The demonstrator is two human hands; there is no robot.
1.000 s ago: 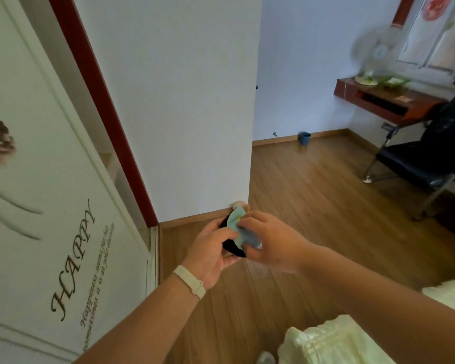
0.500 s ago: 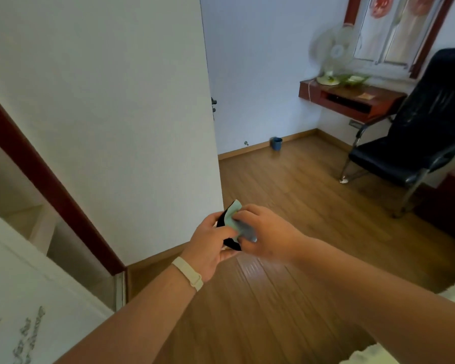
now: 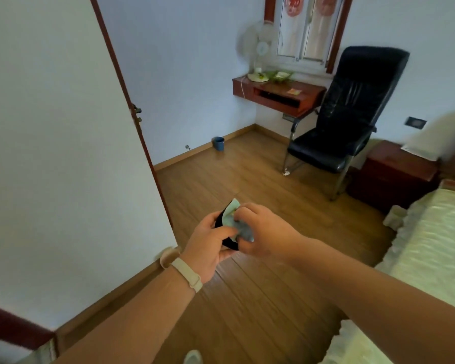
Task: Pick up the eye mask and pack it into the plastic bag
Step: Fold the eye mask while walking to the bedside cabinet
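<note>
Both hands meet mid-frame above the wooden floor [image 3: 260, 179]. Left hand [image 3: 208, 245] is closed in a grip on the eye mask [image 3: 227, 241], a black piece showing between thumb and fingers and at the lower edge of the palm. A pale wristband [image 3: 187, 275] sits on the left wrist. Right hand [image 3: 263, 232] is closed too, its fingertips [image 3: 241, 210] pinching the plastic bag [image 3: 234, 219], a crumpled pale green and greyish film lying against the mask. Bag and mask touch each other right at the grip; cannot tell whether the mask is partly inside the bag, fingers hide the opening and the film is blurred. One corner of the bag sticks up above the grip.

Left of the grip stands a white door [image 3: 63, 127] with a dark red edge and a latch. Far beyond the grip, against the wall, a small blue cup [image 3: 218, 143] stands on the floor. Up and right of the grip is a black office chair [image 3: 344, 114] on a metal frame, and behind it a red-brown wall-mounted tabletop [image 3: 281, 97] carrying a white fan [image 3: 258, 48] and some greenish items, under a window [image 3: 305, 30]. Right of the grip, a dark red nightstand [image 3: 389, 174] and a bed with a pale yellow cover [image 3: 431, 253]. Both forearms are bare, reaching in from the bottom edge.
</note>
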